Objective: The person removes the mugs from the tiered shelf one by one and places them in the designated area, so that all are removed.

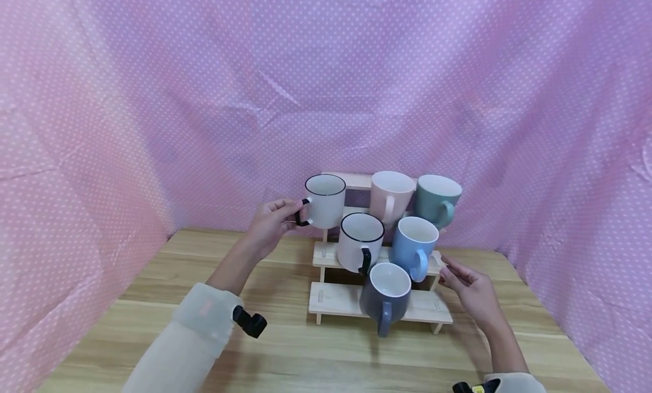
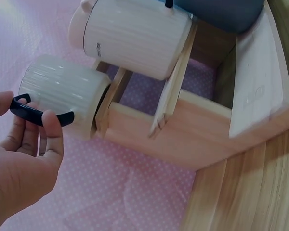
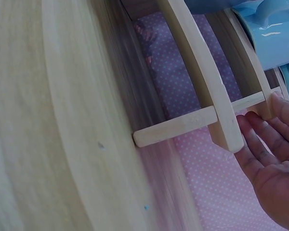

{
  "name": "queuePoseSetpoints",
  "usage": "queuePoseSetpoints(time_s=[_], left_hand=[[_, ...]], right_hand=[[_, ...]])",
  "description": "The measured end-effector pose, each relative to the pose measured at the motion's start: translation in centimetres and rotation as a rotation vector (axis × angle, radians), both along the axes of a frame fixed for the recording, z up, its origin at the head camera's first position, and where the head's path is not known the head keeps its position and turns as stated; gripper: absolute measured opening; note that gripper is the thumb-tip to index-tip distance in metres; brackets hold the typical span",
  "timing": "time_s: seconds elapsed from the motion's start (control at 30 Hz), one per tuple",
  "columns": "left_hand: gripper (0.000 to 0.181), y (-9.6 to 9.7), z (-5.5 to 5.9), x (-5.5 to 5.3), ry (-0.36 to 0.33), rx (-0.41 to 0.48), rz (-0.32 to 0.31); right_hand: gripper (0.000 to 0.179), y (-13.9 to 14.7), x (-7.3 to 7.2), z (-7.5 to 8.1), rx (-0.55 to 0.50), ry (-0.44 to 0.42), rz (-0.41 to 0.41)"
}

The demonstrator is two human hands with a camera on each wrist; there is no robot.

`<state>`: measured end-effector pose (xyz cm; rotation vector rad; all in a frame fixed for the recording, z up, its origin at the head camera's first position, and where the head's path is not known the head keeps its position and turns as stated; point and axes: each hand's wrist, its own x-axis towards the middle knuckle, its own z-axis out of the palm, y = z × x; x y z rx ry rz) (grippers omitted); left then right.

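A pink-lilac cloth (image 1: 244,70) printed with small white dots hangs behind the table (image 1: 295,353) and along both its sides, softly folded and creased, with a sharper wrinkle left of the middle at the back. The table has a pale wooden top whose grain runs from side to side, its far edge close against the cloth. Light falls unevenly, warmer and paler on the cloth's left part, cooler and more violet toward the centre and right
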<state>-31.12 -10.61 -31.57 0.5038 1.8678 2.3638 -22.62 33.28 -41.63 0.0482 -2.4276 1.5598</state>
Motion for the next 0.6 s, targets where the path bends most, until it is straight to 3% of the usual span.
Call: queuePoseSetpoints(time_s=[0.2,0.43,0.6], left_hand=[[0.015,-1.0,-0.2,0.0,0.018,-0.024,-0.028],[0.019,-2.3,-0.5,0.1,0.007,0.032,-0.020],[0.021,-3.8,-0.9,0.2,0.035,0.042,-0.007]], right_hand=[[0.053,0.2,-0.2,-0.3,0.024,-0.013,-0.013],[0.052,0.3,-0.3,-0.6,0.039,-0.010,-0.007],[0.049,0.1,-0.1,-0.4,0.047,0.025,-0.005]])
